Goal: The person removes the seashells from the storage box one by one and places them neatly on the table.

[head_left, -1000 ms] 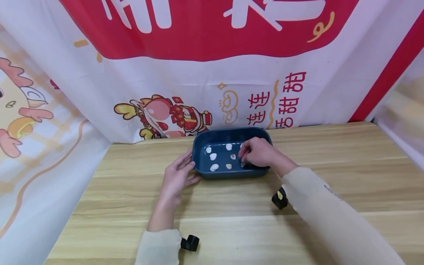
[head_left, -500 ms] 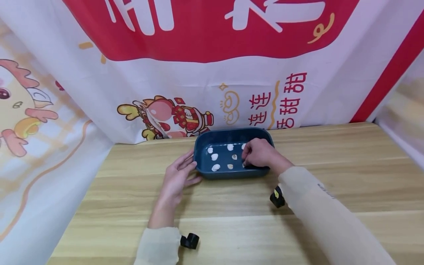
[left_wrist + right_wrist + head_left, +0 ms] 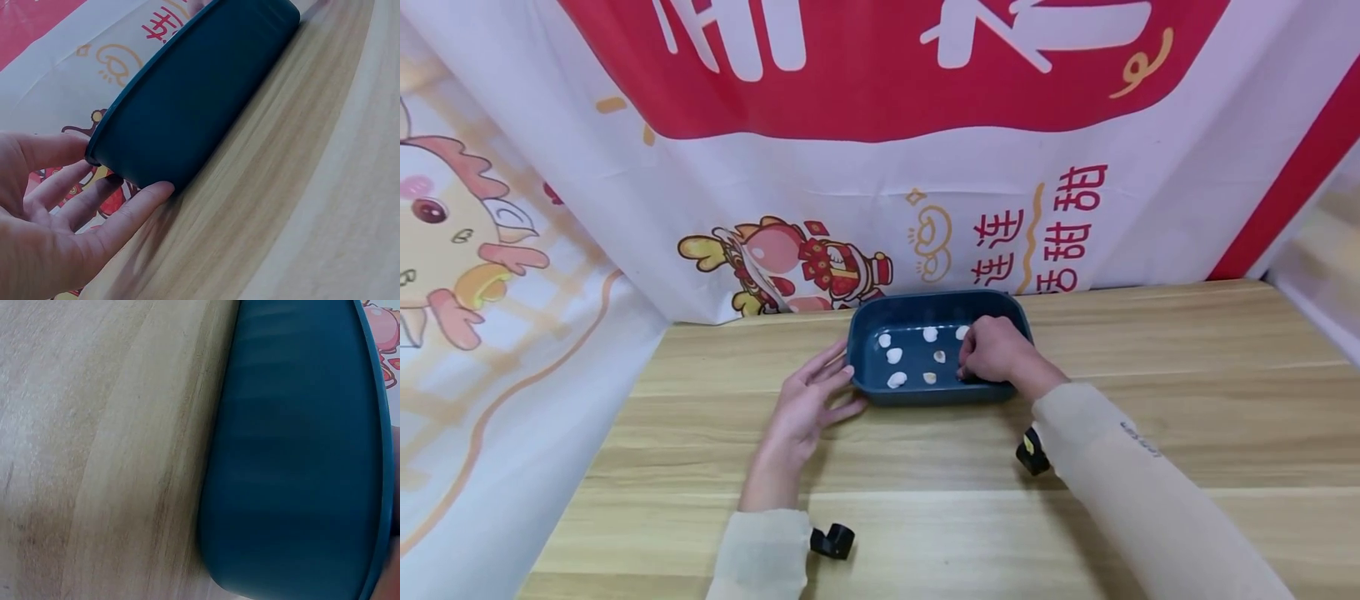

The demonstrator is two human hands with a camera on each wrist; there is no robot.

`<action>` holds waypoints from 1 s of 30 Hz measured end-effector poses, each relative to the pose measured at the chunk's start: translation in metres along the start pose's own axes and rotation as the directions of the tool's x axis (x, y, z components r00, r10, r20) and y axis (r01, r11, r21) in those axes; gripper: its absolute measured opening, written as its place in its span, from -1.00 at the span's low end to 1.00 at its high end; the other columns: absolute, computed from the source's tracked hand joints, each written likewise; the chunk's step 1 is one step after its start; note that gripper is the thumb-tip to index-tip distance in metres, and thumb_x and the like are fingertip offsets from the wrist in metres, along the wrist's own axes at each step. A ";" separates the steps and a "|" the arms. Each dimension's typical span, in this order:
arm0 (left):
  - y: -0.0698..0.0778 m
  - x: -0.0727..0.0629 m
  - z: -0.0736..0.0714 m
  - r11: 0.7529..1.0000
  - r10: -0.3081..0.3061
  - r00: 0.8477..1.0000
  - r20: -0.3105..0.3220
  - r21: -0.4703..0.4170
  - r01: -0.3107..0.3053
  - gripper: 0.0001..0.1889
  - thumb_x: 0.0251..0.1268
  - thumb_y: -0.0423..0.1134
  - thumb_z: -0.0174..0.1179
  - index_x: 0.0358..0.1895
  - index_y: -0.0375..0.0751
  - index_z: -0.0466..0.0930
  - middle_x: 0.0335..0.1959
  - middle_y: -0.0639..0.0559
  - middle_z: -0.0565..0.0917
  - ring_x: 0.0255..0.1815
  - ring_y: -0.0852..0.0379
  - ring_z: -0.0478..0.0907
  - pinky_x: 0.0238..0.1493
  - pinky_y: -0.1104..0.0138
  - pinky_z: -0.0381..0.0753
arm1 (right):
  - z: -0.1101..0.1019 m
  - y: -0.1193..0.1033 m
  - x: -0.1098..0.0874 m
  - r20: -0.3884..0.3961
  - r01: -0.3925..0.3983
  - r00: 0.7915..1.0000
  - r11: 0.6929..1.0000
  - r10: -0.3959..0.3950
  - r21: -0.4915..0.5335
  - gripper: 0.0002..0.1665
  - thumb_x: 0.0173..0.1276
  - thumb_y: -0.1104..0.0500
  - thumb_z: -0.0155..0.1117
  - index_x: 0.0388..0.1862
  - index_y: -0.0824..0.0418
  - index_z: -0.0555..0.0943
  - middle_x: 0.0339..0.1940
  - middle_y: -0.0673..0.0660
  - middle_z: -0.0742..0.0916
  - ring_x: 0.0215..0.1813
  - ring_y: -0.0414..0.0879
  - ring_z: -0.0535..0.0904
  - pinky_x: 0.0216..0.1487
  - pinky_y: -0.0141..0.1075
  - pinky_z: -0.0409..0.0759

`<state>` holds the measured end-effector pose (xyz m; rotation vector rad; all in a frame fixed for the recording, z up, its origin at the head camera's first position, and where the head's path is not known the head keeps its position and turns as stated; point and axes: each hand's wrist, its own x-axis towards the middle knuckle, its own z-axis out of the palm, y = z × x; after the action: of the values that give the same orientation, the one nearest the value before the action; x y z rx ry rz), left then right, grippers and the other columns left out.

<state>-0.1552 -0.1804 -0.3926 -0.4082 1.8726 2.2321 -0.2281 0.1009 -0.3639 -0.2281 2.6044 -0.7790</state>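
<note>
A dark blue rectangular baking dish (image 3: 943, 398) stands on the wooden table against the back cloth. Several small white and tan seashells (image 3: 897, 380) lie spread in loose rows on its floor. My left hand (image 3: 805, 404) holds the dish's left end, thumb at the rim and fingers spread along the outer wall; the left wrist view shows the little finger (image 3: 147, 197) low on that wall. My right hand (image 3: 996, 350) reaches inside at the right, its bunched fingertips pinching a small shell at the dish's floor, mostly covered by the fingers. In the right wrist view the dish wall hides most of that hand.
A printed white and red cloth (image 3: 850, 167) hangs directly behind the dish. The wooden table (image 3: 910, 500) extends in front and to both sides. Black wrist cameras (image 3: 833, 542) protrude from the beige sleeves (image 3: 1120, 458).
The right fingertips have lowered and closed over the small shell at the dish's front right, which showed more before. The left hand stays at the dish's left end. The head view has shifted slightly.
</note>
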 end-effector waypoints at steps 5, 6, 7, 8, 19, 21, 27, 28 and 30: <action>-0.001 0.000 0.002 1.000 0.008 1.000 -0.003 0.006 -0.008 -0.47 0.61 -0.31 0.24 0.54 0.16 0.53 0.59 -0.03 0.52 0.53 -0.18 0.55 0.28 -0.11 0.77 | -0.001 0.000 -0.001 -0.011 0.000 1.000 1.000 0.000 -0.014 -0.90 0.52 0.18 0.44 -0.21 0.17 0.80 -0.15 0.14 0.82 -0.01 0.04 0.65 0.25 -0.05 0.68; -0.001 0.000 0.003 1.000 0.010 1.000 -0.004 0.007 -0.010 -0.47 0.61 -0.31 0.23 0.54 0.16 0.53 0.59 -0.03 0.52 0.53 -0.18 0.54 0.28 -0.11 0.77 | -0.001 0.001 -0.001 -0.015 -0.003 1.000 1.000 0.002 -0.016 -0.90 0.52 0.18 0.44 -0.22 0.17 0.81 -0.17 0.14 0.83 -0.02 0.04 0.65 0.26 -0.05 0.68; -0.001 0.000 0.003 1.000 0.010 1.000 -0.007 0.008 -0.010 -0.47 0.61 -0.31 0.24 0.53 0.16 0.53 0.59 -0.03 0.52 0.53 -0.17 0.54 0.28 -0.12 0.77 | -0.001 0.001 -0.001 -0.018 -0.002 1.000 1.000 0.002 -0.019 -0.90 0.52 0.18 0.44 -0.23 0.17 0.81 -0.17 0.14 0.83 -0.02 0.04 0.65 0.26 -0.04 0.68; -0.001 0.000 0.004 1.000 0.009 1.000 -0.011 0.009 -0.009 -0.48 0.61 -0.30 0.24 0.53 0.16 0.54 0.59 -0.02 0.53 0.53 -0.16 0.55 0.28 -0.11 0.77 | -0.001 0.001 -0.001 -0.018 -0.001 1.000 1.000 0.000 -0.022 -0.89 0.51 0.18 0.45 -0.23 0.17 0.82 -0.18 0.14 0.83 -0.03 0.04 0.66 0.26 -0.04 0.68; -0.001 -0.001 0.004 0.999 0.014 0.999 -0.040 0.033 -0.013 -0.49 0.62 -0.29 0.24 0.52 0.18 0.55 0.56 -0.03 0.55 0.52 -0.15 0.57 0.26 -0.10 0.79 | 0.000 0.001 0.001 0.009 0.007 1.000 1.000 -0.007 -0.022 -0.84 0.56 0.17 0.38 -0.27 0.16 0.77 -0.20 0.12 0.82 -0.06 0.02 0.66 0.16 -0.11 0.67; -0.002 -0.001 0.004 0.999 0.015 0.999 -0.041 0.035 -0.014 -0.49 0.62 -0.29 0.24 0.52 0.18 0.55 0.56 -0.03 0.55 0.51 -0.15 0.57 0.24 -0.09 0.80 | 0.000 0.002 0.001 0.013 0.010 1.000 1.000 -0.009 -0.016 -0.83 0.57 0.17 0.36 -0.28 0.15 0.77 -0.19 0.11 0.83 -0.07 0.01 0.67 0.16 -0.11 0.67; -0.004 0.000 0.002 0.999 0.002 0.999 -0.033 0.032 -0.001 -0.50 0.62 -0.27 0.24 0.50 0.23 0.56 0.56 0.00 0.56 0.51 -0.15 0.58 0.20 -0.08 0.82 | 0.002 0.004 0.001 0.014 0.032 0.999 0.999 -0.033 0.009 -0.85 0.57 0.18 0.36 -0.26 0.13 0.77 -0.19 0.09 0.84 -0.05 -0.01 0.68 0.23 -0.06 0.67; -0.004 0.000 0.002 0.999 0.003 1.000 -0.029 0.033 -0.002 -0.50 0.62 -0.27 0.24 0.50 0.23 0.56 0.57 0.00 0.55 0.51 -0.15 0.57 0.20 -0.08 0.82 | 0.002 0.005 0.001 0.009 0.038 0.999 0.999 -0.038 0.012 -0.85 0.56 0.18 0.36 -0.26 0.13 0.77 -0.19 0.09 0.84 -0.04 0.00 0.68 0.25 -0.05 0.66; -0.003 0.000 0.001 1.000 0.006 1.000 -0.022 0.031 -0.006 -0.49 0.62 -0.27 0.24 0.51 0.22 0.55 0.58 -0.01 0.54 0.52 -0.15 0.56 0.22 -0.08 0.82 | 0.002 0.005 0.000 0.000 0.046 0.999 0.999 -0.046 0.015 -0.87 0.55 0.18 0.39 -0.26 0.13 0.78 -0.19 0.09 0.84 -0.03 0.01 0.67 0.27 -0.04 0.66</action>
<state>-0.1543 -0.1783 -0.3955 -0.4244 1.9194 2.2081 -0.2275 0.1039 -0.3685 -0.2854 2.6003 -0.8135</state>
